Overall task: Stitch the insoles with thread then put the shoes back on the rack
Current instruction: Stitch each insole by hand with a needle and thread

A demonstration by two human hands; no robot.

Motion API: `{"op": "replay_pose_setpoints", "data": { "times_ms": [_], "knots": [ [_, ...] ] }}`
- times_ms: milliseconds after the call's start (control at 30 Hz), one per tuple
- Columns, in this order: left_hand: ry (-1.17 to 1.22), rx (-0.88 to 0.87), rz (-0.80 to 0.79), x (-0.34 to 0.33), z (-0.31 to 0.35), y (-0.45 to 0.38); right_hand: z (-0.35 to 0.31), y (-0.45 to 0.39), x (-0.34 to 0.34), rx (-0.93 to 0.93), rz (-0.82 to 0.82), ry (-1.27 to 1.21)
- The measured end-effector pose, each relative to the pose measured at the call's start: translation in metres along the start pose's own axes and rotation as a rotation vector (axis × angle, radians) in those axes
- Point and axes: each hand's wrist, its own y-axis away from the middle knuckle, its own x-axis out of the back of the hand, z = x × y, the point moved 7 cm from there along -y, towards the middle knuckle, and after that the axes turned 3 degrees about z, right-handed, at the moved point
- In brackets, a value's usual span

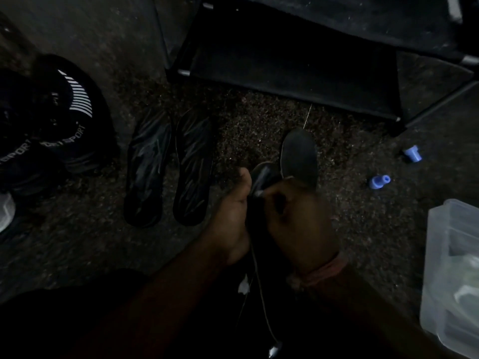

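Left hand (230, 216): fingers gripped the held insoles (298, 156).
Right hand (298, 218): fingers pinched them from the other side.
Thread (260, 294): hung below the hands.
Floor (77, 255): 2 more insoles (168, 167) lay flat, left of the hands.
Rack (298, 73): stood beyond.

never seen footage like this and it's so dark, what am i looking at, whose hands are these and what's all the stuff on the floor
There is no machine here. One camera worn on a person's head looks down at their own two hands. The left hand and the right hand together hold a dark insole, with a thread hanging down from it. Two more insoles lie side by side on the floor. Black sport shoes sit at the left, a dark shoe rack stands ahead, two small blue spools and a clear plastic box lie at the right.
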Motion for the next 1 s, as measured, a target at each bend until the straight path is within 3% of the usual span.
{"op": "replay_pose_setpoints", "data": {
  "times_ms": [100, 267, 433, 600, 767, 933, 1000],
  "knots": [
    [-0.022, -0.003, 0.014, -0.005, -0.005, 0.001, 0.014, -0.006, 0.018, -0.024, 0.128, 0.136],
    [0.035, 0.000, 0.020, 0.002, 0.005, 0.001, -0.023, 0.009, -0.013, 0.041, -0.096, -0.087],
    [-0.028, -0.003, 0.052, -0.002, -0.006, 0.001, 0.019, -0.008, 0.015, -0.027, 0.106, 0.073],
    [0.006, 0.008, 0.027, 0.002, 0.001, 0.002, -0.021, 0.005, -0.005, 0.049, -0.059, -0.091],
    [-0.027, 0.043, 0.001, -0.008, -0.013, 0.005, 0.020, -0.011, 0.024, -0.050, 0.155, 0.051],
    [0.016, 0.031, 0.002, -0.002, -0.002, 0.004, -0.016, 0.004, -0.006, -0.030, -0.078, -0.146],
    [0.005, 0.023, 0.007, -0.001, -0.004, 0.003, 0.001, -0.003, 0.001, -0.080, -0.042, -0.158]
  ]
}}
